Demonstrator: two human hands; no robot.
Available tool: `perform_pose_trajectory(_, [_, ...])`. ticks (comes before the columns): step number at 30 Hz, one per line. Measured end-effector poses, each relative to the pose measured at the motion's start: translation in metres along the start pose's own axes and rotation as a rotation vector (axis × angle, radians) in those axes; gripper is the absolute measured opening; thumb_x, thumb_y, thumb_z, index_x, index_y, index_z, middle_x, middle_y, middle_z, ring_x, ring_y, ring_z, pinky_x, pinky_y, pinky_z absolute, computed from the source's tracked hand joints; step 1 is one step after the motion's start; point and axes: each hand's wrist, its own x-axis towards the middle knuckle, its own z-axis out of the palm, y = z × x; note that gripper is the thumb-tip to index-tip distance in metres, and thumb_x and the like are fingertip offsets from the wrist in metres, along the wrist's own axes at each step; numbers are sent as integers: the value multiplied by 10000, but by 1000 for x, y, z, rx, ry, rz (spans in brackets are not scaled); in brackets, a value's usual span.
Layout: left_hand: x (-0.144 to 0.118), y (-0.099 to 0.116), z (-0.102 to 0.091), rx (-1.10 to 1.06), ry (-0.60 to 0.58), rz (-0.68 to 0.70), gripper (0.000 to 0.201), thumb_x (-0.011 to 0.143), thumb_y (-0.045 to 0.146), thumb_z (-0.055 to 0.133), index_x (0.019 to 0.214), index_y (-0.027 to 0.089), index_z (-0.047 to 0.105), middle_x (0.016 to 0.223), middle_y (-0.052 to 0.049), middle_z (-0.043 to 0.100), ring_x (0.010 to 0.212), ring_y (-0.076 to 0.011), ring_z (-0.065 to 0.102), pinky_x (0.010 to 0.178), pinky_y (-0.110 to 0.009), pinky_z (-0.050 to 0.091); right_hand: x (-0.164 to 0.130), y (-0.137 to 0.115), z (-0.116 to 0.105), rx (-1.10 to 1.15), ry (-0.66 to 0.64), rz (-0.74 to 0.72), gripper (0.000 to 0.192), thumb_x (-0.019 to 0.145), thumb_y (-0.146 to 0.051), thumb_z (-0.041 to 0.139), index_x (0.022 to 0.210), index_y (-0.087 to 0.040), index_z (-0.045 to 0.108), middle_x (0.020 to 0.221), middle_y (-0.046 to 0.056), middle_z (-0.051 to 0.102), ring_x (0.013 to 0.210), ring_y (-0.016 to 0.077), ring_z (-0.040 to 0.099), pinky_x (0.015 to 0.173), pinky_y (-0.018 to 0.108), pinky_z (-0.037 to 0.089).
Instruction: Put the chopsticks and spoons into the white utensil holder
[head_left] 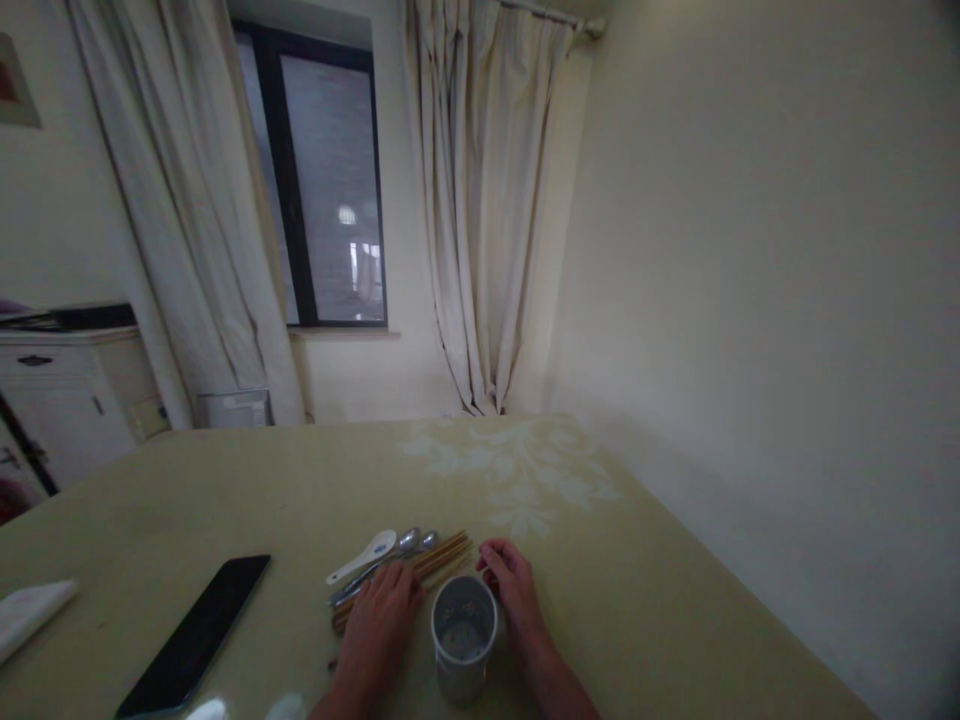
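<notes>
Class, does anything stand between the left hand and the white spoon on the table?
Yes: metal spoons lie between the left hand and the white spoon, alongside the chopsticks under that hand.

No readable text or numbers (blue mark (pixel 382 546) on white spoon (pixel 366 555) too small)

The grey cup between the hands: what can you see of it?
The grey cup looks metallic: a cylinder with a round, lighter rim, standing upright on the table, mouth up. Specks, perhaps holes, mark its inside. It stands between the left hand, visibly apart, and the right hand, whose contact is unclear.
</notes>
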Motion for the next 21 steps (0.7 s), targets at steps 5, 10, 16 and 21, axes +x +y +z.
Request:
perform_pose_trajectory(5, [2,6,-1,-109,-4,-62,320,1060,301,380,1030,231,691,1037,-82,804,1009,-257,757,885,-386,558,0,1,0,-53,-29,-22,569,593,-707,883,730,-178,726,640,6,680,535,135,540,516,242,405])
perform_pose_trajectory(10, [-2,8,-4,-316,214,113,312,1046,310,408,1110,259,709,1121,-78,808,1045,-233,772,905,-354,615,-5,2,5,-88,-71,-81,604,607,-760,871,722,-175,773,663,39,721,629,197,621,602,290,474])
perform_pose_trajectory(16, [-5,17,-8,-380,199,326,268,1011,281,526,1133,310,763,1125,-58,820,1077,-229,769,937,-312,632,-11,-4,12,6,-287,-84,496,687,-653,900,813,-179,832,755,49,778,718,241,701,738,349,547])
perform_pose_trajectory(21, [-3,19,-6,-357,264,335,312,986,246,542,1199,304,762,1205,-56,816,1111,-240,770,994,-327,622,-10,2,16,66,-361,-66,468,710,-585,916,921,-175,835,873,79,816,819,275,749,849,393,556])
